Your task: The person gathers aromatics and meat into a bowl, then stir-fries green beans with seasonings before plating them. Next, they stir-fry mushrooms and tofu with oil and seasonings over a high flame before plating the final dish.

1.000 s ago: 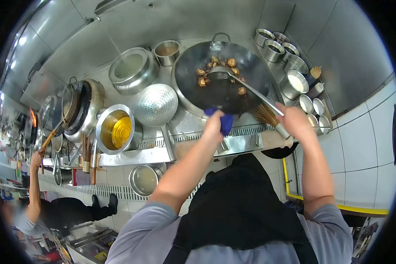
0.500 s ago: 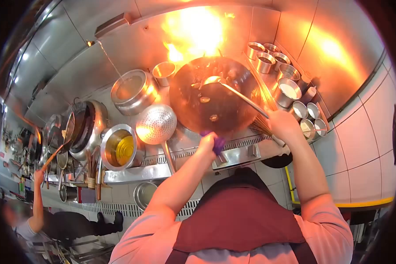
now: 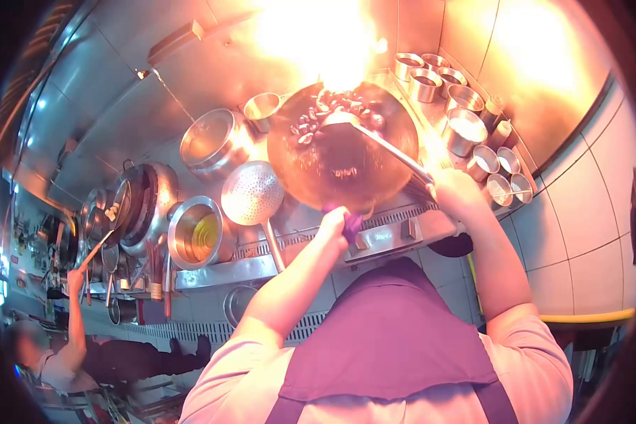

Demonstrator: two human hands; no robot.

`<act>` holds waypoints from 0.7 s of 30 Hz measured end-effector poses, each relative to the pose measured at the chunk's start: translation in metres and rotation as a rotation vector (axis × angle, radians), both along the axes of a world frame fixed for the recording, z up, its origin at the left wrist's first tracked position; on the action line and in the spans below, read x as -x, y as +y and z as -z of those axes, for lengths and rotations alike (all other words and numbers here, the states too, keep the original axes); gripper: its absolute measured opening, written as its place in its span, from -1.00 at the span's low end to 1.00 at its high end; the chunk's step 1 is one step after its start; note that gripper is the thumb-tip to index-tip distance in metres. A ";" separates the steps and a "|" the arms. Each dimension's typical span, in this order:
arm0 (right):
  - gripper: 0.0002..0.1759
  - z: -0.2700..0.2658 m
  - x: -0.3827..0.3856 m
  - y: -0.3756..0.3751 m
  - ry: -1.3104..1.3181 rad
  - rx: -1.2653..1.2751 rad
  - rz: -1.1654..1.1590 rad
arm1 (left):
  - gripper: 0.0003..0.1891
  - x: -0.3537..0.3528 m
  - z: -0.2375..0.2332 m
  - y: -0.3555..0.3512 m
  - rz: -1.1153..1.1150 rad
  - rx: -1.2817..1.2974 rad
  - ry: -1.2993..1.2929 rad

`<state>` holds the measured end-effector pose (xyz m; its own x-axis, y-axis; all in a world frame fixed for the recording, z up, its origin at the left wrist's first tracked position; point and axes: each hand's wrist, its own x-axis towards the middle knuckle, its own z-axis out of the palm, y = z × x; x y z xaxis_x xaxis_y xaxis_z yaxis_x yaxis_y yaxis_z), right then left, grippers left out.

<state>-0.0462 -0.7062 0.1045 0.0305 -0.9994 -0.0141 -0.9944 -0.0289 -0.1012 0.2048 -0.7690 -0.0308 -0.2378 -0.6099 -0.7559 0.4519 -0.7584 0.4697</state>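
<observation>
Over the flame (image 3: 318, 35), wok (image 3: 332, 169) and ladle (image 3: 383, 140)

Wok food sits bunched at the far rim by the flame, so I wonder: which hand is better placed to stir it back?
Right. The right hand grips the ladle, whose bowl lies among the food pieces. The left hand is busy holding the near rim of the wok through a cloth.

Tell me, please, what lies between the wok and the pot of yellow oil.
In the head view, a perforated skimmer lies between the wok and the oil pot, its handle pointing toward the person.
</observation>
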 end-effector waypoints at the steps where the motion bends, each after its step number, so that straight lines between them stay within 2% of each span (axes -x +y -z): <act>1: -0.72 -0.004 0.000 0.002 0.017 0.010 0.005 | -0.94 -0.001 -0.006 0.012 0.003 0.026 0.043; 2: -0.72 -0.015 0.008 0.001 0.016 0.014 0.003 | -0.95 -0.001 -0.012 0.021 0.007 0.046 0.086; 3: -0.70 -0.032 0.022 0.003 -0.015 -0.110 -0.060 | -0.96 0.000 -0.044 0.029 0.087 0.115 0.026; 4: -0.67 -0.047 0.030 0.005 -0.045 -0.238 -0.125 | -0.94 -0.005 -0.016 0.009 0.123 0.278 0.220; 5: -0.62 -0.060 0.028 0.006 -0.151 -0.253 -0.108 | -0.90 -0.002 -0.049 0.001 0.068 0.236 0.192; 6: -0.71 -0.066 0.021 0.007 -0.135 -0.175 -0.061 | -0.85 0.003 -0.085 -0.008 0.014 0.199 0.167; 8: -0.72 -0.047 0.021 -0.019 -0.038 -0.176 -0.159 | -0.80 0.002 -0.053 -0.048 0.019 0.285 0.131; 10: -0.73 -0.019 0.009 -0.026 0.029 -0.014 -0.087 | -0.86 -0.002 -0.021 -0.046 -0.024 0.300 0.116; 11: -0.74 -0.018 -0.005 -0.022 0.012 0.007 -0.012 | -0.92 -0.001 0.000 -0.037 -0.074 0.423 0.186; 12: -0.72 0.016 0.010 -0.032 -0.128 0.021 0.049 | -0.83 0.000 -0.002 -0.024 -0.119 0.246 0.175; 13: -0.71 0.005 0.007 -0.024 -0.048 -0.060 0.045 | -0.84 0.001 0.016 -0.016 -0.108 0.208 0.152; 14: -0.71 -0.014 0.003 -0.014 0.032 -0.144 0.040 | -0.88 -0.005 0.010 -0.003 0.051 0.136 0.093; 16: -0.70 -0.052 0.001 0.005 0.007 -0.151 -0.026 | -0.90 0.009 -0.057 0.027 -0.145 0.128 0.052; 17: -0.72 -0.064 0.008 0.001 0.011 -0.234 -0.088 | -0.89 0.001 -0.017 0.009 0.001 0.316 0.195; 19: -0.74 -0.056 0.017 -0.010 -0.032 -0.211 -0.128 | -0.87 0.004 -0.072 -0.013 -0.031 0.218 0.102; 21: -0.75 -0.029 0.028 -0.030 -0.049 -0.041 -0.227 | -0.83 0.005 -0.064 -0.043 -0.073 0.263 0.096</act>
